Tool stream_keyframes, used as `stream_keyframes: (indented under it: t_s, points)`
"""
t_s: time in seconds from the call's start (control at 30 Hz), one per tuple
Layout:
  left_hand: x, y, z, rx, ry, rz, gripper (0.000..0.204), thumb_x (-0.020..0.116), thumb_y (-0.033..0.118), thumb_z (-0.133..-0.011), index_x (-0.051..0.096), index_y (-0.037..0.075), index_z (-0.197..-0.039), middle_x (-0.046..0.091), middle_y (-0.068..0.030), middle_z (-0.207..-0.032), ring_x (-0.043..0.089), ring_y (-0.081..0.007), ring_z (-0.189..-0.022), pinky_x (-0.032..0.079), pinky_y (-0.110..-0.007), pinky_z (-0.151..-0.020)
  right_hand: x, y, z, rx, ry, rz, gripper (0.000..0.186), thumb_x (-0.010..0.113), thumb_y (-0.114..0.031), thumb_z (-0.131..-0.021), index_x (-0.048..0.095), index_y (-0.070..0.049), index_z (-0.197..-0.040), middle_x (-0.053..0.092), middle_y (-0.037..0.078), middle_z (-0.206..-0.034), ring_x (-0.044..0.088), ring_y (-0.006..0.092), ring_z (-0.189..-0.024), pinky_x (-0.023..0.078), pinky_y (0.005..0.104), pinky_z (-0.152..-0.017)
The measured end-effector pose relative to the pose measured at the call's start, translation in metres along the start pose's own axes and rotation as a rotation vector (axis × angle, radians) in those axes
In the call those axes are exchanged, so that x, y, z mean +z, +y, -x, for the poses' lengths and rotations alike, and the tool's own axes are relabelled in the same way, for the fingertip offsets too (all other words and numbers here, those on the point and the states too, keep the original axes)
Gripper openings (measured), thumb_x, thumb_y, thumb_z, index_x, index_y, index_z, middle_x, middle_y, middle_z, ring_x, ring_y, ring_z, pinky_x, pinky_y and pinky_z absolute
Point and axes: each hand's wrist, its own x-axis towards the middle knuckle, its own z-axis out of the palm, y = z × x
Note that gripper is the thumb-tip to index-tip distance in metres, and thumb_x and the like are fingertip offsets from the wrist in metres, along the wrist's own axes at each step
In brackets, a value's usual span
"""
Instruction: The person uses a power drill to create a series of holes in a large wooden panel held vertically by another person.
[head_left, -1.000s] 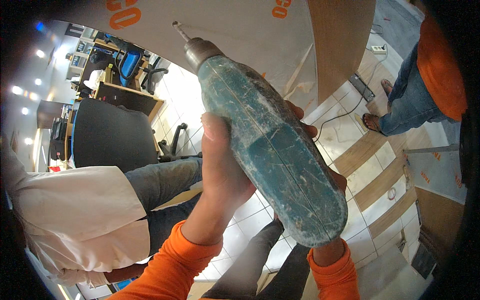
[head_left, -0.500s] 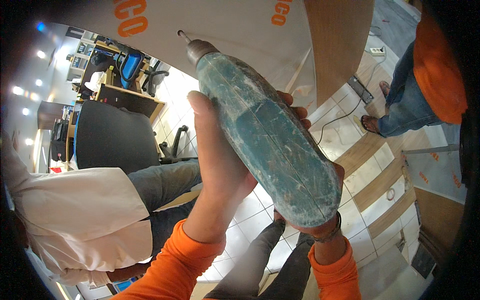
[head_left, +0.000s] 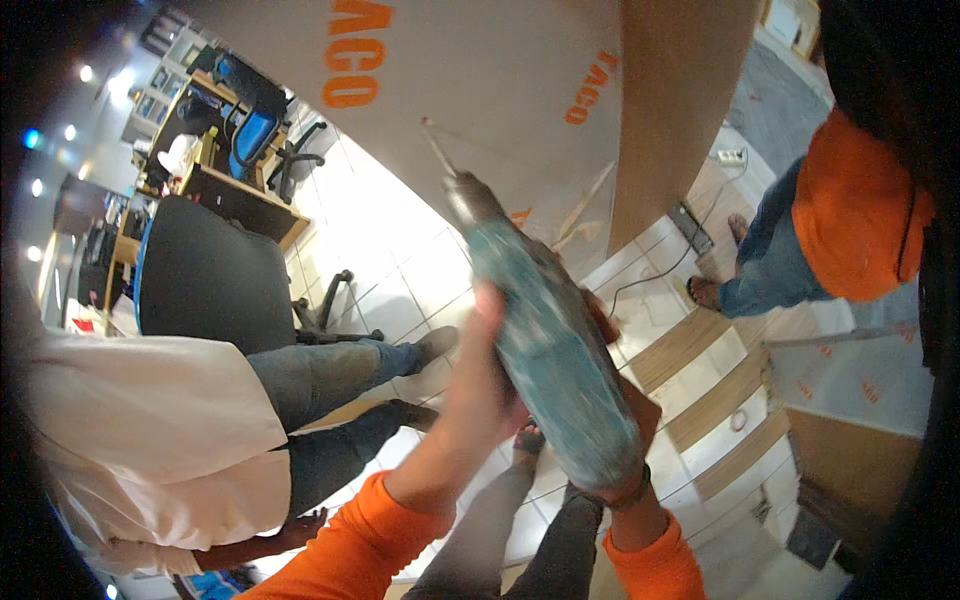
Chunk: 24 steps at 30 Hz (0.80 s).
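Observation:
A scuffed teal drill [head_left: 550, 360], blurred by motion, is held with its bit [head_left: 438, 148] pointing up and forward against the backdrop of a pale panel with orange print [head_left: 480, 90]. I cannot tell whether the tip touches that panel. My left hand [head_left: 465, 385] grips the drill body along its left side, thumb uppermost. My right hand [head_left: 640, 410] is closed on its rear part, mostly hidden underneath, with fingertips showing on the right.
A person in white [head_left: 160, 430] stands close left by a black chair [head_left: 210, 280] and desks [head_left: 215, 190]. Another in orange [head_left: 850, 210] stands right, near a cable [head_left: 650, 280] on the floor, wooden strips [head_left: 680, 350] and a board [head_left: 860, 460].
The view has shifted, so the panel and drill appear further right and lower. More of the bit's length shows, and the drill is blurred. Both hands still hold it.

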Motion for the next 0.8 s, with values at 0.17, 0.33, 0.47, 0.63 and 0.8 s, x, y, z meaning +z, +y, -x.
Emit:
stream_keyframes:
  t_s: [0.17, 0.33, 0.47, 0.63, 0.8]
  points:
    - [-0.013, -0.062, 0.048, -0.052, -0.102, 0.111, 0.091, 0.066, 0.066, -0.078, 0.034, 0.005, -0.138, 0.058, -0.0198, -0.115, 0.061, -0.0333, -0.107, 0.049, -0.051, -0.096, -0.021, 0.036, 0.087, 0.63, -0.039, -0.011, 0.045, 0.075, -0.027, -0.081, 0.062, -0.001, -0.116, 0.068, 0.009, -0.108, 0.068, 0.0201, -0.089, 0.056, 0.0334, -0.075]
    - [-0.053, -0.124, 0.104, -0.176, 0.308, 0.514, 0.078, 0.067, 0.058, -0.081, 0.043, 0.003, -0.13, 0.061, -0.0175, -0.104, 0.066, -0.0314, -0.091, 0.056, -0.044, -0.081, -0.022, 0.038, 0.118, 0.813, -0.442, 0.345, 0.05, 0.074, -0.027, -0.081, 0.057, -0.003, -0.121, 0.065, 0.011, -0.115, 0.066, 0.0236, -0.097, 0.054, 0.0367, -0.08]
    - [-0.103, -0.113, 0.114, -0.275, 0.538, 0.653, 0.087, 0.041, 0.081, -0.08, 0.046, 0.006, -0.126, 0.06, -0.0197, -0.095, 0.063, -0.0353, -0.082, 0.051, -0.05, -0.075, 0.023, 0.035, 0.089, 0.753, -0.642, 0.309, 0.072, 0.081, -0.037, -0.073, 0.048, -0.009, -0.131, 0.066, 0.011, -0.107, 0.063, 0.0263, -0.102, 0.049, 0.0379, -0.089]
    - [-0.188, -0.062, 0.09, -0.173, 0.554, 0.798, 0.093, 0.032, 0.085, -0.081, 0.045, 0.003, -0.122, 0.06, -0.0206, -0.086, 0.064, -0.0345, -0.072, 0.054, -0.046, -0.064, 0.054, 0.113, 0.062, 0.616, -1.029, 0.331, 0.057, 0.079, -0.025, -0.068, 0.059, -0.009, -0.119, 0.062, 0.012, -0.115, 0.054, 0.0304, -0.118, 0.04, 0.0425, -0.102]
    - [-0.274, 0.004, 0.053, -0.086, 0.346, 1.088, 0.093, 0.034, 0.084, -0.082, 0.043, 0.0, -0.123, 0.057, -0.0217, -0.083, 0.064, -0.0351, -0.068, 0.054, -0.046, -0.059, 0.057, 0.168, 0.015, 0.471, -1.21, 0.839, 0.036, 0.07, -0.026, -0.078, 0.063, -0.01, -0.11, 0.061, 0.01, -0.122, 0.05, 0.0305, -0.124, 0.033, 0.0497, -0.108]
